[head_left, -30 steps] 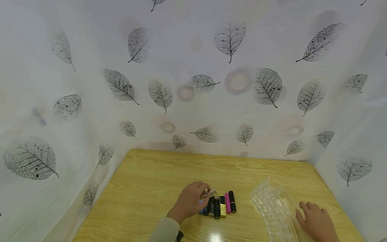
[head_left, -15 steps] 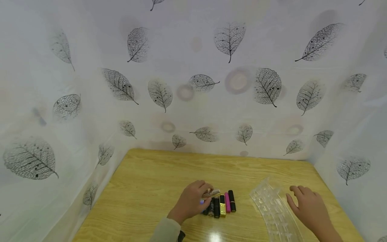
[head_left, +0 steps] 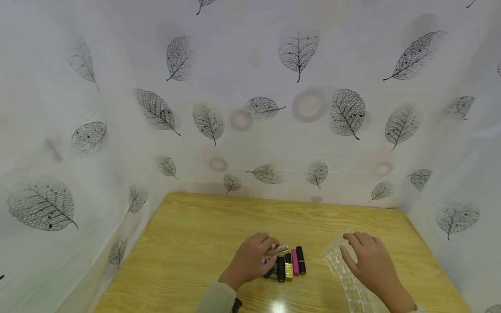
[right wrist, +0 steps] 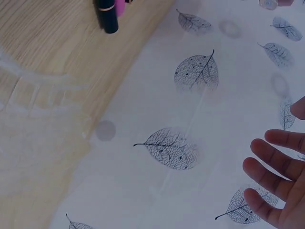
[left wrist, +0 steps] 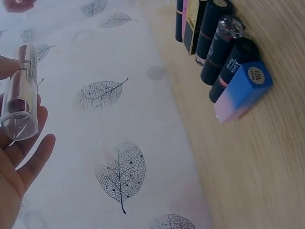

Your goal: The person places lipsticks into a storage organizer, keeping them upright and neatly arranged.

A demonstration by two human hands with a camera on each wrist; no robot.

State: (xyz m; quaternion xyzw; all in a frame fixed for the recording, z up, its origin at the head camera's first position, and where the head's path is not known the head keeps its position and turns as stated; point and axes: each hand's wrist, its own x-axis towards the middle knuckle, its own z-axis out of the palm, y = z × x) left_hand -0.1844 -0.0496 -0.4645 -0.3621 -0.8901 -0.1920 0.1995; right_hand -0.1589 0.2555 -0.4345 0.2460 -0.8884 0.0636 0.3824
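In the left wrist view my left hand [left wrist: 14,167] pinches a lipstick tube [left wrist: 21,93] with a clear cap between thumb and fingers. The head view has this left hand [head_left: 252,261] raised over the left end of a row of lipsticks. That row holds a black-and-gold lipstick [head_left: 288,266], a pink one [head_left: 295,261], a black one [head_left: 300,260] and several others. A blue-and-pink lipstick box [left wrist: 244,91] lies at its end. My right hand [head_left: 369,261], fingers loosely bent and holding nothing, hovers over the clear plastic organizer [head_left: 344,269], covering part of it.
The wooden table [head_left: 203,226] ends at a pale leaf-printed curtain [head_left: 274,143] that encloses the back and both sides. In the right wrist view the organizer's slots [right wrist: 38,90] show at the left, near the table's edge.
My right hand has moved left from beyond the organizer's right side to above it. My left hand, still holding the lipstick, has shifted slightly right.
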